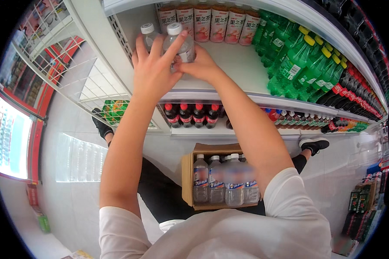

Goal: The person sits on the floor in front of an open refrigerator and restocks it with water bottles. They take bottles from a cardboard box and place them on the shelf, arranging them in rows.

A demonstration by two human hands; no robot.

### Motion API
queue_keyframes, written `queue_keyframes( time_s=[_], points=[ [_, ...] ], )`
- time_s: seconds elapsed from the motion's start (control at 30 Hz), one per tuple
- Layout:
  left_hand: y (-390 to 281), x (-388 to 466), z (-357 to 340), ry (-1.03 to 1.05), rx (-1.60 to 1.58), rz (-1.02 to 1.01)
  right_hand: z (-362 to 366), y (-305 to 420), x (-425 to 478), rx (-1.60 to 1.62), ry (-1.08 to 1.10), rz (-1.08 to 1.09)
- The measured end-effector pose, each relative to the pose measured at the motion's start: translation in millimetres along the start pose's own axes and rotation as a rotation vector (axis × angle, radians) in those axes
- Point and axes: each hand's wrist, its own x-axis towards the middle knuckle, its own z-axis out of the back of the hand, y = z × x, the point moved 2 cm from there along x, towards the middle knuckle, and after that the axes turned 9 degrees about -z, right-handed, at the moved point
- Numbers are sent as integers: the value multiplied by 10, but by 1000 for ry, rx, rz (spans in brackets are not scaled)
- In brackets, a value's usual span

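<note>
Two clear plastic bottles with white caps, a left bottle (147, 29) and a right bottle (175, 29), stand close together at the left end of a white shelf (230, 66). My left hand (154, 69) spreads its fingers across the front of both, with the index finger along the right one's neck. From the right side, my right hand (201, 63) grips the right bottle low on its body. Fingers hide much of both bottles. Between my legs, an open cardboard box (187, 181) holds several similar clear bottles (235, 194).
Behind the two bottles stands a row of fruit tea bottles (202, 22). Green soda bottles (288, 61) fill the shelf's right part, and cola bottles (185, 116) stand on the shelf below. A white wire rack (74, 61) borders the left side. Drink packs (359, 199) are stacked at right.
</note>
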Motion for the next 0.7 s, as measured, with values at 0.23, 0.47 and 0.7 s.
queue_keyframes(
  time_s=[0.23, 0.47, 0.7],
  points=[
    [42, -34, -49, 106, 93, -5, 252, -33, -345, 27, -255, 25],
    [57, -172, -280, 5, 245, -49, 482, -66, -1763, 603, -197, -211],
    [35, -121, -302, -186, 198, -21, -64, -649, -3366, 692, -245, -637]
  ],
)
